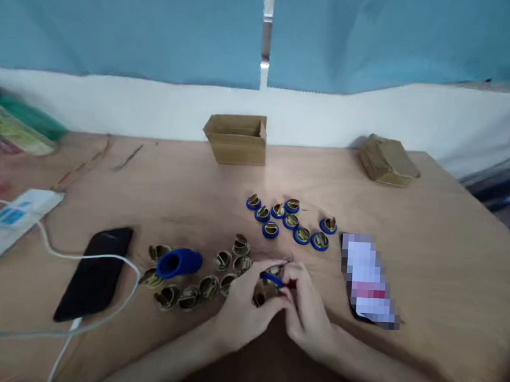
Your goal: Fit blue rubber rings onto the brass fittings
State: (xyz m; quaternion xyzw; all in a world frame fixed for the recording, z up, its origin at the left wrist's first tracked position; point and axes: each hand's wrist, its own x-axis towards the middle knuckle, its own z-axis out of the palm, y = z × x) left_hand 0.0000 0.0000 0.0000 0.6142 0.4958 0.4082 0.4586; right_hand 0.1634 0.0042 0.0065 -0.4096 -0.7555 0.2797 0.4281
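Observation:
My left hand and my right hand meet near the front of the table, fingers closed around a blue ring. A round brass-coloured metal piece seems to be held with the ring, but my fingers hide most of it. Left of my hands lie several bare round metal pieces with upright flaps or bars. Among them a stack of blue rings lies on its side. Beyond my hands, several metal pieces with blue rings around them sit in a loose group.
A black phone with a white cable lies at left, beside a white power strip. Another phone, its screen blurred, is at right. At the back stand an open cardboard box and a crumpled box.

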